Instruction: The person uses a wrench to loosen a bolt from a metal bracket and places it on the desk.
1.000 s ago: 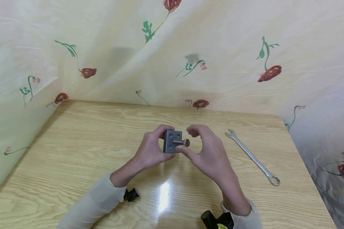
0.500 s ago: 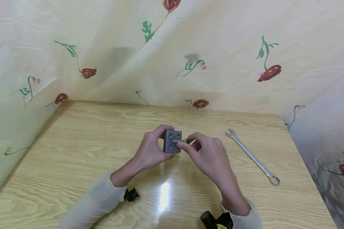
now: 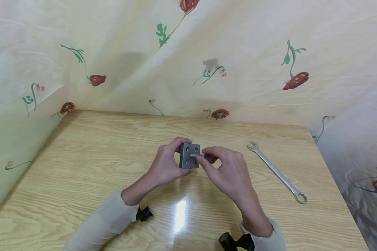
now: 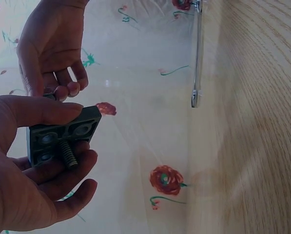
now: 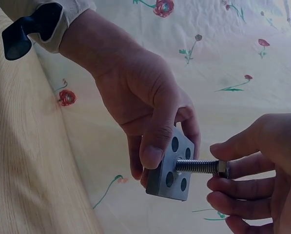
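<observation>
My left hand (image 3: 166, 164) grips a small square grey metal block (image 3: 191, 164) by its edges, above the table. Several round holes pierce its face. A hex-head bolt (image 5: 196, 166) runs through the block's middle, with a length of thread showing on the head side. On the far side, the bolt's threaded end (image 4: 68, 155) sticks out between the left fingers in the left wrist view. The thumb and fingers of my right hand (image 3: 230, 169) pinch around the bolt's head, partly covering it in the head view.
A combination wrench (image 3: 276, 171) lies to the right of the hands on the wood-grain table (image 3: 97, 150). Flower-printed cloth (image 3: 128, 69) hangs behind and beside the table. Black devices (image 3: 143, 213) are strapped at both wrists.
The right fingers, spread around the bolt head a second ago, have closed on it and turned slightly. My left hand and the block have hardly moved.
</observation>
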The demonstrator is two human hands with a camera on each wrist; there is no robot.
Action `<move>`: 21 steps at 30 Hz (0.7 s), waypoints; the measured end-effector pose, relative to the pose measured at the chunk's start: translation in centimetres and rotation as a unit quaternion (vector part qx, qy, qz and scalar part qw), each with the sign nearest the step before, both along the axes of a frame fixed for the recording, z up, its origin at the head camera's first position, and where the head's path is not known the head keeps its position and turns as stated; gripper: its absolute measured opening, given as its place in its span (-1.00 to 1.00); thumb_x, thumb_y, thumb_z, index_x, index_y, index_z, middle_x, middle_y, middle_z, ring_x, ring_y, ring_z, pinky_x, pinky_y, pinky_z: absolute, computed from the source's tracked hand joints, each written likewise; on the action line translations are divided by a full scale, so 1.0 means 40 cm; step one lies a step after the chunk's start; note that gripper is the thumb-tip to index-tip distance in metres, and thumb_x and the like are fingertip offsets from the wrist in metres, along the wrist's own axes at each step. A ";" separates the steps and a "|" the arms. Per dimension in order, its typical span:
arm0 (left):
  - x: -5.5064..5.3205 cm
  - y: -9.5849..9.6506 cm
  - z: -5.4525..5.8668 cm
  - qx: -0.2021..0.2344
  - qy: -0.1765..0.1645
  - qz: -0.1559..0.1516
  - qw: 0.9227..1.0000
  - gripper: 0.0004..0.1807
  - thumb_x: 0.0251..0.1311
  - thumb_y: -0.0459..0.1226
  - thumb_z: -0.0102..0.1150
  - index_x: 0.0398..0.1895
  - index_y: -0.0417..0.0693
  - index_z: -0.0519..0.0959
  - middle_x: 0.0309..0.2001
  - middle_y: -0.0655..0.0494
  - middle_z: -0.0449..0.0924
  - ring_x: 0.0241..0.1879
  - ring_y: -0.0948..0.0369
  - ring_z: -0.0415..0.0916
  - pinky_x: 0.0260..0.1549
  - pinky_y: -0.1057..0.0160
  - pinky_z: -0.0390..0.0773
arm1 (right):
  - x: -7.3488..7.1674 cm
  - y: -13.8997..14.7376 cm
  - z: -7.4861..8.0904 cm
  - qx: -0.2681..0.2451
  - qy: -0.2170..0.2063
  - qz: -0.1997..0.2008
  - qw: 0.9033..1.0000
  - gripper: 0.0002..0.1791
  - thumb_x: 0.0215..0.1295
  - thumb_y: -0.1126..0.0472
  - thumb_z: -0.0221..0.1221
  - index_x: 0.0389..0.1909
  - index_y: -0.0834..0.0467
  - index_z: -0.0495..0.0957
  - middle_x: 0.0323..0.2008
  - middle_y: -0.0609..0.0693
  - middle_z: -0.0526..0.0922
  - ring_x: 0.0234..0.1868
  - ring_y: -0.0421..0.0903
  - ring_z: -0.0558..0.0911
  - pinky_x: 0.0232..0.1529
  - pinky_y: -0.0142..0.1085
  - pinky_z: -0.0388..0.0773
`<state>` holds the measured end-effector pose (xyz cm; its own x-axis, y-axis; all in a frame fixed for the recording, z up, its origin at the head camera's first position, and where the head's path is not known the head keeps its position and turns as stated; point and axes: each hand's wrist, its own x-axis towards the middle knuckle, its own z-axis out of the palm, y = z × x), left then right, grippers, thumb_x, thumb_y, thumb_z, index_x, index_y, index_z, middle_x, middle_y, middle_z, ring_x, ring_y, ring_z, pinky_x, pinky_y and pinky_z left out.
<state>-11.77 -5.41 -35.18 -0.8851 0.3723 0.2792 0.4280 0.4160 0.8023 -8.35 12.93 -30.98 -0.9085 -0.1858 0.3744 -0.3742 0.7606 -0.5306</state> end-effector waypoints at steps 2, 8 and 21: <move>0.000 0.000 0.001 0.000 0.000 0.000 1.000 -0.26 -0.32 -0.44 0.52 0.09 -0.14 0.47 -0.19 -0.01 0.72 -0.25 0.17 0.65 -0.08 0.10 0.60 | 0.000 0.001 -0.001 -0.001 0.013 0.005 1.000 -0.80 0.05 0.18 0.40 -0.30 0.17 0.73 -0.51 -0.06 0.73 -0.48 -0.22 0.63 -0.48 -0.41 0.40; -0.001 0.000 0.002 0.004 -0.002 0.001 1.000 -0.27 -0.34 -0.44 0.51 0.08 -0.14 0.47 -0.20 -0.01 0.72 -0.26 0.17 0.64 -0.10 0.12 0.59 | -0.004 0.000 -0.002 -0.025 0.035 0.021 0.999 -0.81 -0.09 0.37 0.40 -0.37 0.15 0.75 -0.44 -0.04 0.73 -0.44 -0.22 0.63 -0.43 -0.39 0.49; -0.002 0.003 0.004 0.007 -0.008 0.001 1.000 -0.28 -0.35 -0.45 0.50 0.06 -0.14 0.48 -0.21 -0.02 0.72 -0.26 0.16 0.64 -0.12 0.13 0.60 | -0.012 0.003 -0.008 -0.049 0.064 0.075 0.994 -0.70 -0.18 0.60 0.31 -0.46 0.17 0.71 -0.35 -0.01 0.68 -0.31 -0.16 0.65 -0.32 -0.28 0.62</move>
